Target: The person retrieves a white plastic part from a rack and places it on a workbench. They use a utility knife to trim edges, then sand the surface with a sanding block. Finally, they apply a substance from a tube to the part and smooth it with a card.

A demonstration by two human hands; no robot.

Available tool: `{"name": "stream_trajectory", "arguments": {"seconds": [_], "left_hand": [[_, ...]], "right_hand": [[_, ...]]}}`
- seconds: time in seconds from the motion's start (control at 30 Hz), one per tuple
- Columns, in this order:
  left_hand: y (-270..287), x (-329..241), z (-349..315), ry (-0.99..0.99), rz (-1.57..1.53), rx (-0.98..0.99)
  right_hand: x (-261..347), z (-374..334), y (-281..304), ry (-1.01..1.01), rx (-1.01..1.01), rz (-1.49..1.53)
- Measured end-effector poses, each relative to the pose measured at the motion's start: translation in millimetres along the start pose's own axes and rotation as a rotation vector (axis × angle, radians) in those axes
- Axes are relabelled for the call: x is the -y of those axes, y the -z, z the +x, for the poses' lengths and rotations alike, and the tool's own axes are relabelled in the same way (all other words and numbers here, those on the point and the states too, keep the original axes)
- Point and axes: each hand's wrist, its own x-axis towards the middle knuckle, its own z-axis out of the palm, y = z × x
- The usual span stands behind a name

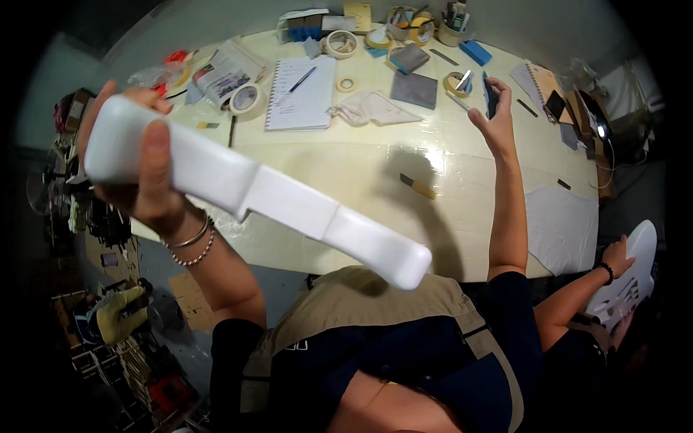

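Note:
My left hand (148,166) is closed round the thick end of a long white moulded piece (292,202), with the thumb across its near face. The piece is lifted above the table and slants down to the right, its rounded narrow end near my apron. A shallow step is cut along its middle. Over the far right of the table, my right hand (497,119) grips a thin dark flat block with a blue edge (489,95), seen nearly edge-on. Close by it lie a tape roll (455,84) and a grey sanding pad (414,90).
On the table (346,180) lie a spiral notebook (302,101) with a pen, a crumpled white cloth (372,110), a yellow-handled cutter (418,186) and several tape rolls. At right, another person's hand (616,260) holds a white slotted part (639,256).

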Motion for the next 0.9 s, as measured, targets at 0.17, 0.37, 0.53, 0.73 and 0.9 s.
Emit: {"name": "stream_trajectory", "arguments": {"seconds": [0.17, 0.37, 0.53, 0.73, 0.9], "left_hand": [[9.2, -10.6, -14.0, -0.044, -0.066, -0.002], [20.0, -19.7, -26.0, -0.135, -0.204, 0.118], [21.0, -18.5, -31.7, -0.189, -0.295, 0.176], [14.6, -22.9, -35.7, -0.258, -0.351, 0.215], [15.3, -19.8, -29.6, -0.315, -0.332, 0.306]], "right_hand": [[117.4, -35.4, -30.1, 0.172, 0.144, -0.191], [211.1, -49.1, -30.3, 0.551, 0.586, 0.148], [260.1, -58.9, -41.9, 0.663, 0.830, -0.065], [274.2, -60.4, -48.2, 0.713, 0.957, -0.187], [276.0, -55.1, -47.0, 0.724, 1.002, -0.255]]}}
